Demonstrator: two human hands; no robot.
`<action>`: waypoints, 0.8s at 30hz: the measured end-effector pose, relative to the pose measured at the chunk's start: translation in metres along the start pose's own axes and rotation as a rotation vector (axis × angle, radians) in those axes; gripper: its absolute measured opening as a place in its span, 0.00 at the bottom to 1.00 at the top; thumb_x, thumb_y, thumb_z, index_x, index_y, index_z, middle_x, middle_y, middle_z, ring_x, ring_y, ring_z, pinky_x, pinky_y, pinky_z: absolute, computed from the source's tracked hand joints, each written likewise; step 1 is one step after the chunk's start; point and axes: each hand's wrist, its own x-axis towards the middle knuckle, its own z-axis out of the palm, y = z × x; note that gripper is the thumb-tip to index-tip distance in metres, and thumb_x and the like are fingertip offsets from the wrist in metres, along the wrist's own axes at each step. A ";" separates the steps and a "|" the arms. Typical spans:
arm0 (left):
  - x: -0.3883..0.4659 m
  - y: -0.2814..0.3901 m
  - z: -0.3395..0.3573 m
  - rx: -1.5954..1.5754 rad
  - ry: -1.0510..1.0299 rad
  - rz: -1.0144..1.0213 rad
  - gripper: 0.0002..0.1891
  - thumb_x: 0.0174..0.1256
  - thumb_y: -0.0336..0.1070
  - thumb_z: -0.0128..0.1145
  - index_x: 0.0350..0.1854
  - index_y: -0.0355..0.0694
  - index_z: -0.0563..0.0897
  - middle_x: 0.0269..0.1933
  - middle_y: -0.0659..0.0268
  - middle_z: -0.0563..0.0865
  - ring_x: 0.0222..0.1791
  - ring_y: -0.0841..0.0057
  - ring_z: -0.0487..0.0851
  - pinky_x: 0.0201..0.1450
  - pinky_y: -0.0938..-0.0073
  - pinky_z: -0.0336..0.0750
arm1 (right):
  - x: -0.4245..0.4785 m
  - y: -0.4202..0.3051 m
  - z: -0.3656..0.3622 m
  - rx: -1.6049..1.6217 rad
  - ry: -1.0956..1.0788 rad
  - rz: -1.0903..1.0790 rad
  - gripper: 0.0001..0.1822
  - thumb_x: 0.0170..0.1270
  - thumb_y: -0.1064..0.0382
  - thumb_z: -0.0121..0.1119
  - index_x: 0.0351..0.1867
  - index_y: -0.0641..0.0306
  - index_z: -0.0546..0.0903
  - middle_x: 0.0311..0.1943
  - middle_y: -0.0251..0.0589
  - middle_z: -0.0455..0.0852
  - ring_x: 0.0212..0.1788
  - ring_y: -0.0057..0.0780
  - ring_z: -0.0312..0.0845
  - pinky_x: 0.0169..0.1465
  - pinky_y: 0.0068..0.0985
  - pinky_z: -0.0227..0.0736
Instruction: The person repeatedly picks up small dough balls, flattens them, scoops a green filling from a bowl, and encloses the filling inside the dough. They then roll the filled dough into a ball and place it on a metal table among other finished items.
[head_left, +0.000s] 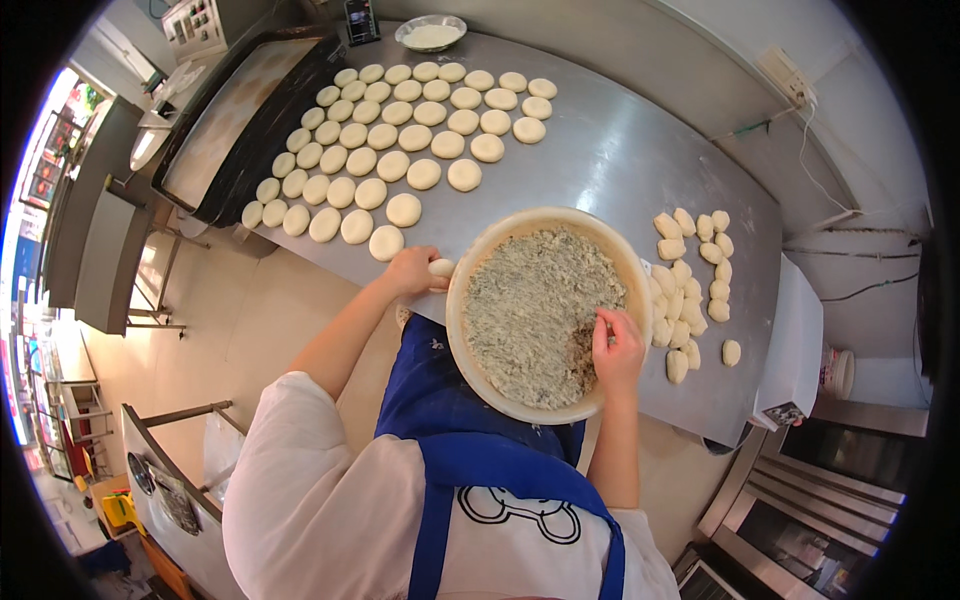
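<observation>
A wide round bowl (455, 330) stands at the front edge of the steel table and holds a greyish, crumbly filling (540, 307). At its left rim, my left hand (412, 271) grips a small dough piece (442, 268). My right hand (619, 352) is over the right side of the bowl, fingertips drawn together beside a darker brown patch of filling (582, 352). Whether anything is pinched between those fingers is hidden. Rows of flattened round dough pieces (415, 138) lie to the left. Unflattened dough lumps (681, 300) are grouped right of the bowl.
The steel table (570, 165) runs along a wall. A black-rimmed baking tray (240, 112) sits at its left end. At the back are a metal bowl of white powder (431, 35) and a phone-like device (362, 22). A white box-shaped appliance (795, 345) stands off the right end.
</observation>
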 end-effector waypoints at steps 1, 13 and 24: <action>0.003 0.008 -0.008 -0.015 -0.132 -0.033 0.33 0.42 0.63 0.74 0.39 0.37 0.86 0.40 0.53 0.89 0.43 0.57 0.87 0.47 0.61 0.81 | -0.001 0.000 -0.001 -0.005 -0.009 0.017 0.06 0.62 0.73 0.62 0.39 0.64 0.85 0.36 0.43 0.87 0.29 0.33 0.82 0.31 0.25 0.79; 0.018 0.039 0.012 0.364 0.195 -0.009 0.19 0.67 0.54 0.55 0.35 0.42 0.86 0.39 0.57 0.88 0.41 0.61 0.85 0.54 0.50 0.73 | 0.000 0.000 -0.001 -0.025 -0.057 0.032 0.06 0.62 0.72 0.62 0.39 0.63 0.85 0.34 0.41 0.86 0.27 0.34 0.81 0.32 0.28 0.76; 0.015 0.010 0.029 0.260 0.360 0.193 0.25 0.65 0.51 0.59 0.60 0.42 0.79 0.63 0.53 0.77 0.64 0.59 0.74 0.70 0.59 0.64 | 0.002 0.002 0.001 -0.042 -0.089 0.026 0.06 0.59 0.74 0.63 0.38 0.64 0.85 0.33 0.42 0.86 0.31 0.37 0.83 0.33 0.29 0.77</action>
